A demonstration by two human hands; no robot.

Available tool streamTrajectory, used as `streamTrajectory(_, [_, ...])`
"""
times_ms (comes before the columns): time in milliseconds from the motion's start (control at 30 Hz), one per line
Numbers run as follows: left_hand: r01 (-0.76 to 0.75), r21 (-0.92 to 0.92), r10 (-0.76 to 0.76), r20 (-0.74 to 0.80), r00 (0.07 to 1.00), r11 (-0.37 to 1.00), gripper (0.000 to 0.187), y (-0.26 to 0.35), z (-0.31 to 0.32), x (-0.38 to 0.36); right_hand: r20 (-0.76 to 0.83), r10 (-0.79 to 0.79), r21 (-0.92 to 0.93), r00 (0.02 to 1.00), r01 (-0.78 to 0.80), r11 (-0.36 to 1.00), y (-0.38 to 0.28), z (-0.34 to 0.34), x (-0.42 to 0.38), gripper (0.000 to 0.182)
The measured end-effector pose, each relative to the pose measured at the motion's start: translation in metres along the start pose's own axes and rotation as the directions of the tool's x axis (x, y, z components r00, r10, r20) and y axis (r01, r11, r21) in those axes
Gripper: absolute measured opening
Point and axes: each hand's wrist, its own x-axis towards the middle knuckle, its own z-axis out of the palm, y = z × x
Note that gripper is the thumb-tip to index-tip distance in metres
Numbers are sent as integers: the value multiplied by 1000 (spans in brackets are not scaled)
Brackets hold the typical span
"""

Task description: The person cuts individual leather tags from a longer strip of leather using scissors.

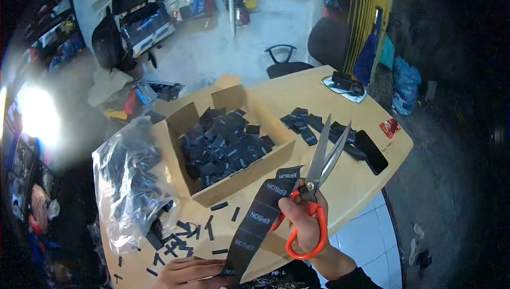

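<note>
A black strip (256,215) with repeated EPSON lettering stretches diagonally between my two hands. My left hand (191,274), at the bottom edge, has its fingers closed on the strip's lower end. Red-handled scissors (313,182) are in my right hand (304,225), with the thumb through a handle loop and the blades slightly apart, pointing up. The strip's upper end lies beside the scissor pivot, near my right fingers. Behind the strip, a cardboard box (255,177) holds many small black labels (228,145).
Small black scraps (183,236) lie on the table (366,193) by a clear plastic bag (130,182). Further right are black strips (305,124), a phone (371,152), a red packet (390,128) and a dark item on paper (345,84). A chair (287,68) stands beyond.
</note>
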Motion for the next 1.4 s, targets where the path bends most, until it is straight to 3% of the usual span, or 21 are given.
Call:
streamTrajectory(33, [14, 9, -14, 0, 1000, 1000, 29, 2, -1, -8, 51, 85, 41, 995, -87, 995, 4, 2, -1, 20])
streamTrajectory(133, [59, -52, -59, 9, 998, 997, 25, 5, -2, -19, 79, 82, -37, 993, -80, 996, 14, 10, -4, 22])
streamTrajectory(167, [295, -53, -299, -159, 941, 954, 22, 13, -3, -18, 122, 89, -87, 989, -79, 993, 15, 11, -7, 28])
streamTrajectory(200, [510, -96, -512, -320, 797, 855, 25, 19, -6, -11, 138, 91, -94, 986, -78, 992, 16, 14, -11, 28])
streamTrajectory(233, [652, -157, -667, -277, 692, 742, 41, 14, -12, -16, 180, 65, -125, 982, -42, 991, 17, 18, -14, 30])
streamTrajectory(267, [646, -238, -687, -310, 657, 725, 28, 1, -13, -14, 227, 45, -156, 973, -9, 988, 20, 21, -18, 33])
streamTrajectory(333, [615, -510, -767, -152, 623, 601, 30, -10, -19, 5, 261, 114, -145, 959, -78, 986, 31, 20, -28, 36])
streamTrajectory(367, [613, -516, -774, -177, 608, 599, 30, -10, -22, 18, 328, 102, -264, 939, -12, 964, 33, 20, -31, 39])
streamTrajectory(433, [577, -724, -831, 7, 556, 379, 25, -8, -25, 42, 428, 108, -370, 897, 65, 927, 39, 18, -36, 47])
streamTrajectory(467, [573, -725, -833, 0, 554, 381, 25, -9, -22, 47, 435, 110, -371, 894, 67, 926, 33, 19, -38, 47])
streamTrajectory(533, [624, -706, -833, 86, 546, 336, 36, -14, -16, 56, 454, 335, -590, 826, -3, 807, 13, 23, -41, 48])
streamTrajectory(567, [618, -729, -855, 87, 511, 295, 26, -15, -15, 61, 476, 228, -624, 849, 143, 768, 15, 23, -44, 47])
streamTrajectory(733, [589, -740, -859, 29, 511, 325, 20, -11, -8, 65, 481, 295, -626, 826, 88, 775, 6, 16, -42, 43])
streamTrajectory(800, [485, -780, -811, -48, 583, 395, 19, -6, -9, 66, 419, 293, -451, 860, -83, 889, 4, 10, -42, 38])
streamTrajectory(900, [498, -745, -744, 3, 668, 444, 16, 1, -5, 60, 373, 138, -403, 917, 26, 915, 3, 4, -30, 41])
streamTrajectory(933, [500, -744, -742, 9, 671, 443, 16, 4, -6, 61, 345, 34, -336, 938, 89, 938, 1, 5, -26, 42])
streamTrajectory(1000, [555, -700, -732, 69, 678, 449, 18, 12, -11, 64, 333, -18, -336, 943, 136, 932, -12, 16, -21, 37])
streamTrajectory(1033, [562, -552, -675, -2, 738, 616, 19, 8, -10, 61, 349, 5, -314, 937, 112, 943, -19, 21, -19, 36])
streamTrajectory(1200, [655, -554, -757, 66, 650, 515, 21, 6, -11, 60, 364, -25, -288, 931, 139, 947, -15, 26, -20, 31])
streamTrajectory(1333, [537, -607, -701, -47, 712, 586, 22, -8, 5, 62, 362, -16, -364, 932, 157, 918, -7, 28, -21, 29])
streamTrajectory(1400, [284, -630, -558, -290, 777, 723, 18, -16, 18, 65, 354, -59, -341, 934, 188, 921, -4, 29, -20, 28])
